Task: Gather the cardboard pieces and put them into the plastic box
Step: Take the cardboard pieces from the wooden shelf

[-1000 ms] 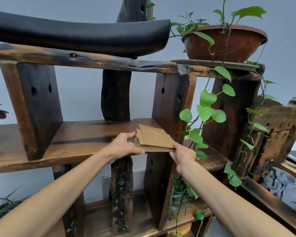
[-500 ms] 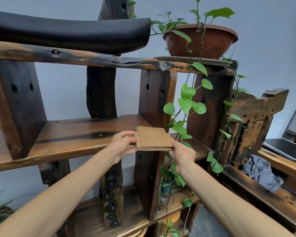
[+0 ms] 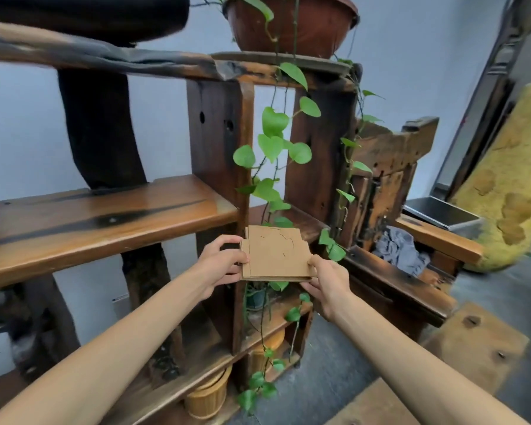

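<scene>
A flat stack of brown cardboard pieces (image 3: 275,253) hangs in the air in front of the wooden shelf unit (image 3: 105,216), off its middle board. My left hand (image 3: 219,260) grips the stack's left edge with thumb on top. My right hand (image 3: 327,279) holds the stack's lower right corner from below. The stack is roughly level, its top sheet marked with thin cut lines. No plastic box shows in this view.
A trailing green vine (image 3: 273,142) hangs from a brown pot (image 3: 292,23) right behind the stack. A wooden bench (image 3: 411,240) with a grey cloth (image 3: 396,250) stands to the right. Wicker baskets (image 3: 209,394) sit under the bottom shelf. A yellow cushion (image 3: 509,185) leans at far right.
Both hands have lifted the cardboard stack off the shelf board and carried it right and toward me. My view has swung to the right and down.
</scene>
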